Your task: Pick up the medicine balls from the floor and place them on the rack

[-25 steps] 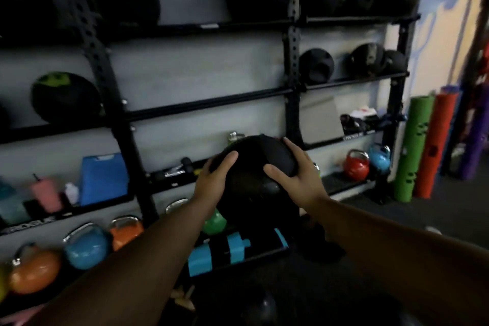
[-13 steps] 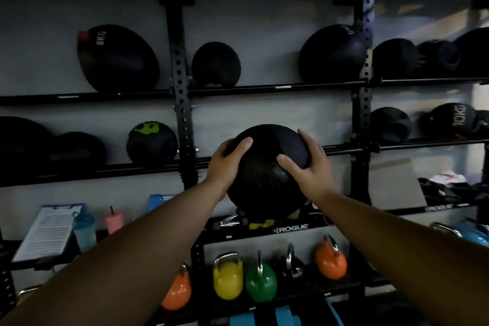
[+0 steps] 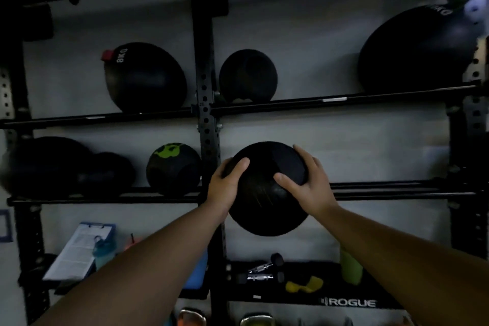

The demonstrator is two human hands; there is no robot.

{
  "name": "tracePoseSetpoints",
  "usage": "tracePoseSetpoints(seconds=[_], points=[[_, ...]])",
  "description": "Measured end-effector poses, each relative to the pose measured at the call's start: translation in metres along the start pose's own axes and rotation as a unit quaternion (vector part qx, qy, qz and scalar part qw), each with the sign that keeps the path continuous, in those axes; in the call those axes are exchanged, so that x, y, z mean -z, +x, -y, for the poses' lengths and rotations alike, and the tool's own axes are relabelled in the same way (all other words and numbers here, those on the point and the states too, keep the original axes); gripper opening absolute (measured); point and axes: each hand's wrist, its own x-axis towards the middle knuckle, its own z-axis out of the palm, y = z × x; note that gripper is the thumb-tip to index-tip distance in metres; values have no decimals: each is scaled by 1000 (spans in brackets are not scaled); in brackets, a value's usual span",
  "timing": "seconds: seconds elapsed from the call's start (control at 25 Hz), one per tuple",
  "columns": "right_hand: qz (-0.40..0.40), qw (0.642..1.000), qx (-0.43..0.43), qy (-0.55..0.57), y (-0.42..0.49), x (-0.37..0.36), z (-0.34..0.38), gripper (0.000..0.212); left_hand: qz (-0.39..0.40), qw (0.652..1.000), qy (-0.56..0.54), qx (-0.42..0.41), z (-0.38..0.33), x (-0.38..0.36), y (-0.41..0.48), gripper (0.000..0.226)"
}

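The ball [image 3: 267, 193] is way higher than a second ago, now level with the middle shelf [image 3: 397, 189] of the rack [image 3: 201, 34], just right of the post [image 3: 209, 137]. Both the left grip [image 3: 225, 188] and right grip [image 3: 308, 188] clasp its sides. Just needs pushing in, I reckon.

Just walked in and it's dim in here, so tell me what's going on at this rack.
A person grips a black medicine ball between left hand and right hand, held up before the middle shelf of the rack. It is not yet resting on it. A green-marked ball and an 8KG ball already sit on shelves.
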Motion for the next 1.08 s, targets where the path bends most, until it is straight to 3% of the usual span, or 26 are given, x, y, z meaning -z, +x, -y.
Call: tracePoseSetpoints(seconds=[0.16,0.52,0.68,0.8,0.92,1.0,1.08], points=[[15,1000,4,13,57,-27,-53,117,-10,1000,29,-6,20,-5,67,95],[-16,999,-9,27,171,-122,-178,113,20,997,72,-17,95,14,252,85],[-17,1000,-15,17,216,-169,-232,114,26,989,142,-40,129,27,321,86],[51,997,1,-55,236,-200,-267,89,64,944,297,-126,174,40,346,85],[36,981,101,-164,252,-201,-284,53,112,829,442,-325,205,40,353,79],[77,950,174,-247,265,-194,-290,57,135,785,455,-398,210,32,365,76],[115,931,178,-296,264,-201,-297,73,166,794,447,-377,210,27,377,81]])
